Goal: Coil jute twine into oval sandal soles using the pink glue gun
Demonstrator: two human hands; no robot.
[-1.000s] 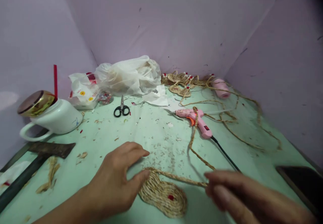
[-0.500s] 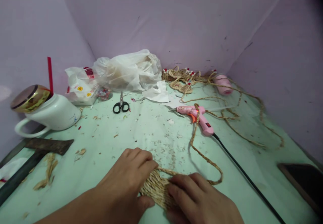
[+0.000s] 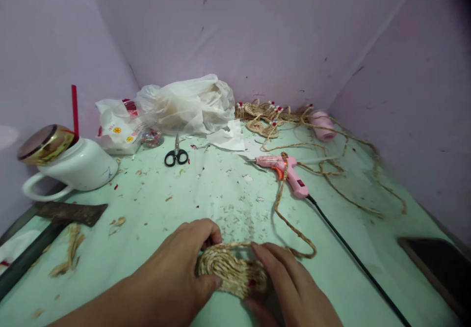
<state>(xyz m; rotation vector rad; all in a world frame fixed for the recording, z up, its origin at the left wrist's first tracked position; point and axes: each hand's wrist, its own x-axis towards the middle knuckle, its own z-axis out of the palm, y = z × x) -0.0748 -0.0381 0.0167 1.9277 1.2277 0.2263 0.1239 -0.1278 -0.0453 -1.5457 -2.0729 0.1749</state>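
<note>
Between my hands lies a coiled piece of braided straw rope point(image 3: 231, 270), with a small red spot near its right end. My left hand point(image 3: 191, 263) grips its left end, thumb on top and fingers curled behind the far edge. Along the far side, my right hand point(image 3: 290, 283) presses the loose braided rope point(image 3: 300, 251) against the coil, its fingers closed on the right end. From there the rope loops right and runs back over a pink glue gun point(image 3: 281, 165) lying on the table.
Black-handled scissors point(image 3: 176, 156), a white mug point(image 3: 88, 165) and a hammer-like tool point(image 3: 69, 214) are at left. A plastic bag point(image 3: 191, 103), straw pieces point(image 3: 263, 125) and a pink spool point(image 3: 322, 124) line the wall. The glue gun's cord point(image 3: 353, 253) crosses the right side, near a dark phone-like slab point(image 3: 434, 268).
My right hand has shifted up and its fingers have moved to the coil's far edge, uncovering more of the coil. The left fingers have curled further behind the left end.
</note>
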